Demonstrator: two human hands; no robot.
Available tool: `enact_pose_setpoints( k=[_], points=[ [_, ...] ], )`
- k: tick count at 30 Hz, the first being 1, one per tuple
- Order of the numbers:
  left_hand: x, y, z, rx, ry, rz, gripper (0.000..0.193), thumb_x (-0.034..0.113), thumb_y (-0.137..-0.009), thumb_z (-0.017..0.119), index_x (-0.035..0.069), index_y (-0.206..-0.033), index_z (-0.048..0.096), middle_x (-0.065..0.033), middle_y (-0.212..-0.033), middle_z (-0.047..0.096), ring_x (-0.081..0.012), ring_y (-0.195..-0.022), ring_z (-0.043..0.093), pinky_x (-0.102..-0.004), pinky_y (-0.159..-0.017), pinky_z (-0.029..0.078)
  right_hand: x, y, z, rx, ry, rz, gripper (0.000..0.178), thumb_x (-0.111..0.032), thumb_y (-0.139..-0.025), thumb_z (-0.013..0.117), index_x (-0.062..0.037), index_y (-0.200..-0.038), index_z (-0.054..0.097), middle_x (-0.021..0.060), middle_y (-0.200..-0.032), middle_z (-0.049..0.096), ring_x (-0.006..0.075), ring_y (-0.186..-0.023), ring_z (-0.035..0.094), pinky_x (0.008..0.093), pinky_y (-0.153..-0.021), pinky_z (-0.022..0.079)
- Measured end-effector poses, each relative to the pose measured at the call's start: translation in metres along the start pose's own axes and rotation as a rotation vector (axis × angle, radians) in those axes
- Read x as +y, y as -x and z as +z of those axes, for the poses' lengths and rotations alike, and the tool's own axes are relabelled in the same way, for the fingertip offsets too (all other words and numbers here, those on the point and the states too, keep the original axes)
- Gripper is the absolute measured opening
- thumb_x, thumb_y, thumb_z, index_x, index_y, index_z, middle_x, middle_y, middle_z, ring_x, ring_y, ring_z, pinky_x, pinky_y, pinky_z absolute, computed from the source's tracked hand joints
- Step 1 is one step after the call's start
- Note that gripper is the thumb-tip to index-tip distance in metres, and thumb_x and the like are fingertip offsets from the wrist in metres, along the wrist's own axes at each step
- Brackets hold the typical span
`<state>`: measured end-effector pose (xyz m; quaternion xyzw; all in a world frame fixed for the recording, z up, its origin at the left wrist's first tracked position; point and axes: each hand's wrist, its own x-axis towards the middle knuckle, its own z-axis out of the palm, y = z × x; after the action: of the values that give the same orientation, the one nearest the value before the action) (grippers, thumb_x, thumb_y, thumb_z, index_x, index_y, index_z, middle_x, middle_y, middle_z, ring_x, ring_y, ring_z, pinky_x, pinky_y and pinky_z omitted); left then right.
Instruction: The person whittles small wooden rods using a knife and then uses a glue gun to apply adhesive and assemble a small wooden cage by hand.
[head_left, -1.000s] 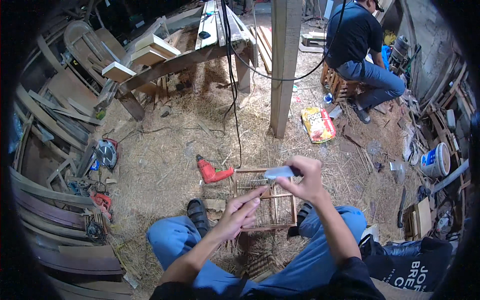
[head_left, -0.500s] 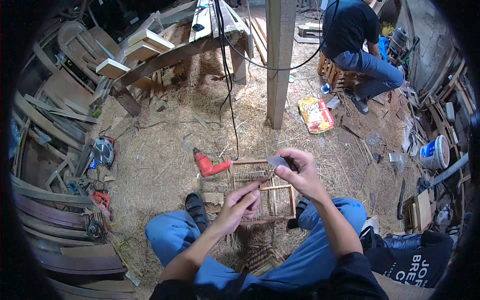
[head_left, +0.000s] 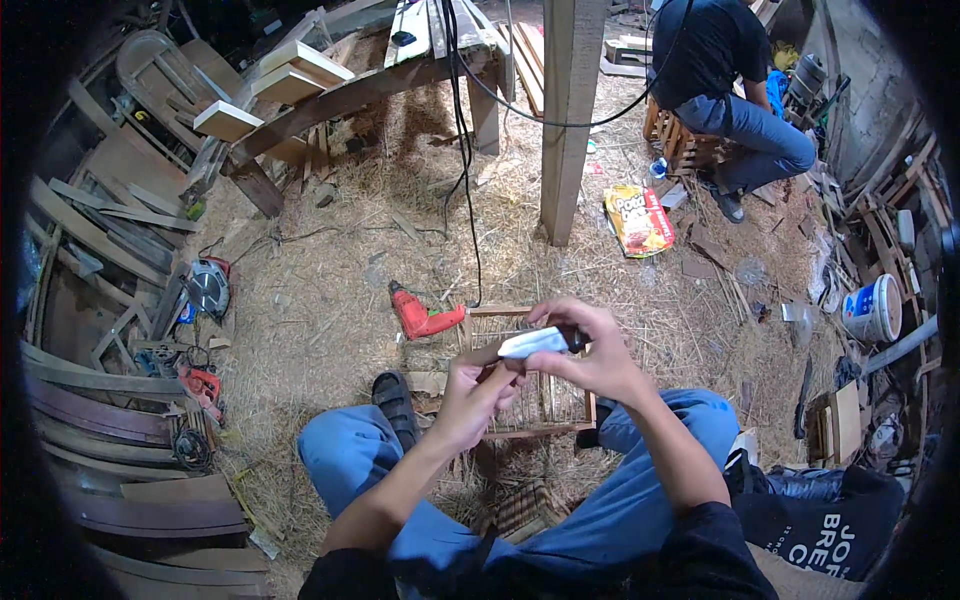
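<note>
Above a small wooden frame (head_left: 538,430) on the straw-covered ground, my hands meet in front of me. Fingers of my right hand (head_left: 590,360) are closed on a small pale flat piece with a dark end (head_left: 532,343); its exact kind is unclear. My left hand (head_left: 475,398) is closed just left of that piece, its fingertips close to the piece's pale tip. Whatever lies between the left fingers is too small to name. The frame, with thin bars across it, sits between my feet and is partly hidden by my hands.
A red power drill (head_left: 425,315) lies beside the frame. Farther off stand a wooden post (head_left: 570,130), a workbench (head_left: 350,105) and a seated person (head_left: 730,110). A circular saw (head_left: 208,287) is at left, a white bucket (head_left: 873,308) at right. Black cables (head_left: 458,130) hang down.
The pale piece in my right hand has turned, showing a broad bright face and its dark end. My hands have come closer together, and the view has shifted slightly.
</note>
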<state>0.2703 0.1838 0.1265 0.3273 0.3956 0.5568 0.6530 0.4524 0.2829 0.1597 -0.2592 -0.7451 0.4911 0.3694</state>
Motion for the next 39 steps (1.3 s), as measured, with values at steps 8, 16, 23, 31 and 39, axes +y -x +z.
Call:
enact_pose_setpoints(
  k=[8, 16, 23, 31, 39],
  points=[
    [0.000, 0.005, -0.001, 0.091, 0.008, 0.014, 0.029, 0.009, -0.103, 0.062, 0.002, -0.131, 0.067, 0.0026, -0.080, 0.056, -0.0011, -0.060, 0.042, -0.0203, -0.048, 0.029, 0.018, -0.005, 0.001, 0.104, 0.169, -0.097, 0.048, -0.032, -0.077, 0.089, -0.0038, -0.112, 0.074, 0.0108, -0.084, 0.072, 0.0163, -0.066, 0.065, 0.0319, -0.062, 0.052],
    [0.004, 0.009, -0.002, 0.113, 0.008, 0.027, 0.024, 0.009, -0.103, 0.061, 0.002, -0.124, 0.069, 0.0044, -0.079, 0.054, -0.0006, -0.058, 0.037, -0.0201, -0.049, 0.028, 0.008, -0.005, 0.002, 0.014, 0.213, -0.034, 0.041, -0.032, -0.076, 0.089, -0.0048, -0.104, 0.078, 0.0125, -0.084, 0.075, 0.0194, -0.073, 0.072, 0.0308, -0.067, 0.056],
    [0.007, 0.009, -0.004, 0.025, 0.032, 0.040, 0.035, 0.006, -0.102, 0.060, 0.004, -0.136, 0.064, 0.0077, -0.079, 0.052, 0.0003, -0.058, 0.035, -0.0199, -0.050, 0.028, 0.007, -0.004, 0.004, -0.010, 0.244, -0.137, 0.038, -0.028, -0.076, 0.090, -0.0025, -0.101, 0.077, 0.0116, -0.088, 0.076, 0.0188, -0.076, 0.073, 0.0301, -0.068, 0.056],
    [0.006, 0.011, -0.002, 0.063, -0.010, 0.036, 0.036, 0.012, -0.103, 0.062, 0.004, -0.139, 0.062, 0.0071, -0.076, 0.052, -0.0001, -0.057, 0.035, -0.0202, -0.049, 0.028, 0.004, -0.004, 0.003, 0.022, 0.280, -0.174, 0.038, -0.030, -0.074, 0.090, -0.0022, -0.099, 0.078, 0.0132, -0.084, 0.075, 0.0226, -0.076, 0.074, 0.0318, -0.069, 0.057],
    [0.001, 0.010, -0.005, 0.018, -0.046, 0.073, 0.034, 0.013, -0.104, 0.062, 0.005, -0.137, 0.064, 0.0086, -0.074, 0.050, -0.0006, -0.056, 0.035, -0.0204, -0.049, 0.027, 0.008, -0.003, -0.002, 0.027, 0.301, -0.186, 0.033, -0.024, -0.076, 0.088, -0.0007, -0.097, 0.076, 0.0077, -0.080, 0.073, 0.0122, -0.069, 0.066, 0.0278, -0.062, 0.050]
  ],
)
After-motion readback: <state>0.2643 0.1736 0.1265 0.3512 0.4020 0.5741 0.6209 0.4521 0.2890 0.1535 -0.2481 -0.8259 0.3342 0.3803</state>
